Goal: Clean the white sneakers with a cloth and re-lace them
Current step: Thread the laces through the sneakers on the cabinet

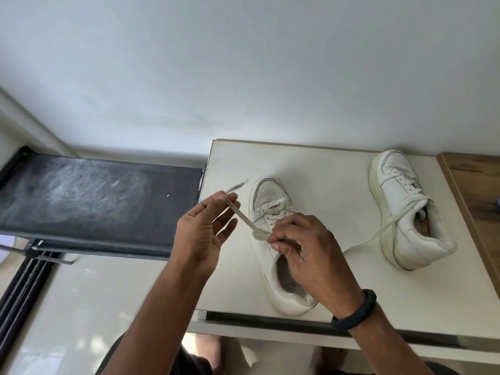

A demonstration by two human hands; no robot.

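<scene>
Inspected from my remote station. The white desk (324,171) carries both shoes. A black fabric shelf (94,201) butts against its left edge and a wooden top (476,190) against its right.

The near sneaker (270,197) stands upright, toe away, heel close to the desk's front edge. The second sneaker (405,212) lies well apart to the right, its loose lace (378,234) trailing across the desk.

The right hand (305,247) pinches the near shoe's lace at the upper eyelets. The left hand (200,234) pinches the free end in its fingertips, the remaining fingers spread. The shoelace (240,215) runs taut between them.

Judgement: lacing is in hand. I would keep the lace flat, pull both sides evenly and steady the shoe. Open room lies left, above the shelf. The heel has little margin in front.
</scene>
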